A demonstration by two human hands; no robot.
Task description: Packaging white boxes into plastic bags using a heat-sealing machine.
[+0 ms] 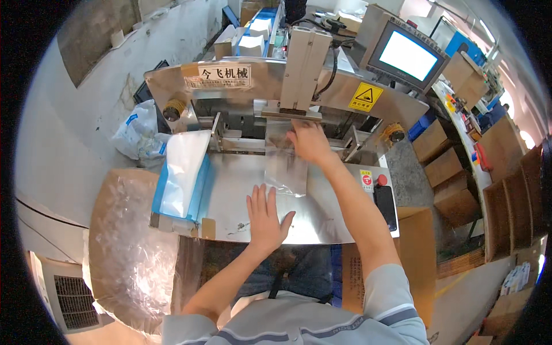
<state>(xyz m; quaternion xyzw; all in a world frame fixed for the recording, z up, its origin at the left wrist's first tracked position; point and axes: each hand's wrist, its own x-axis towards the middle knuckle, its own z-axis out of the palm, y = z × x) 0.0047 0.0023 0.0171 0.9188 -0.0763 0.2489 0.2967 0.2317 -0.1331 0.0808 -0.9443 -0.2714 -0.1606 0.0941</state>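
Observation:
A clear plastic bag [286, 172] lies on the steel worktable [333, 215], its upper end under the upright metal head [305, 69] of a machine. At that upper end, my right hand [311, 142] has its fingers curled on the bag, right below the head; part of its grip is hidden. My left hand [265, 221] is open with fingers spread, near the table's front edge and just left of the bag's lower end. Nothing is in it. Left of both hands, a stack of white plastic sheets or bags [185, 172] sits in a blue holder [202, 187].
A large carton [123, 230] of clear plastic bags stands at my left, and an open carton [417, 247] at my right. A red button [382, 180] and a black phone-like object [385, 207] are on the table's right side. A lit screen [408, 54] hangs behind.

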